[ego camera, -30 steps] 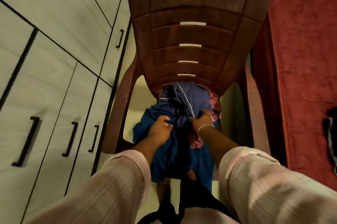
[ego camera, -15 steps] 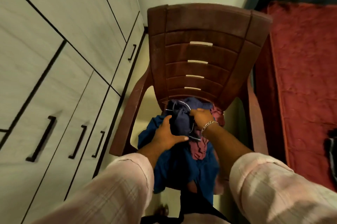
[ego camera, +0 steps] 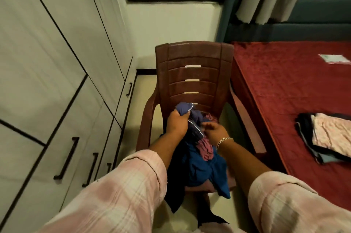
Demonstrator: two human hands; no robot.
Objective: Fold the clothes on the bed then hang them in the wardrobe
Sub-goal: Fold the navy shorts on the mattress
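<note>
A heap of clothes lies on the seat of a brown plastic chair (ego camera: 193, 73): a blue garment (ego camera: 201, 170), a pink one (ego camera: 206, 149) and a navy garment with white piping (ego camera: 185, 109). My left hand (ego camera: 177, 122) grips a bunch of the navy garment and holds it up over the heap. My right hand (ego camera: 213, 131), with a bracelet at the wrist, reaches into the heap beside it, fingers curled at the navy cloth. To the right is the bed (ego camera: 284, 88) with its red cover. The white wardrobe (ego camera: 62, 73) stands on the left, doors closed.
A folded stack of clothes (ego camera: 330, 137), pink on top of dark pieces, lies on the bed at right. A small white packet (ego camera: 334, 58) lies farther back on the bed. A window and curtains are behind. The floor gap between wardrobe and chair is narrow.
The view has tilted up, so window, curtains and more of the bed show. My left hand has closed on the navy garment and lifted it; my right hand has shifted down to the right.
</note>
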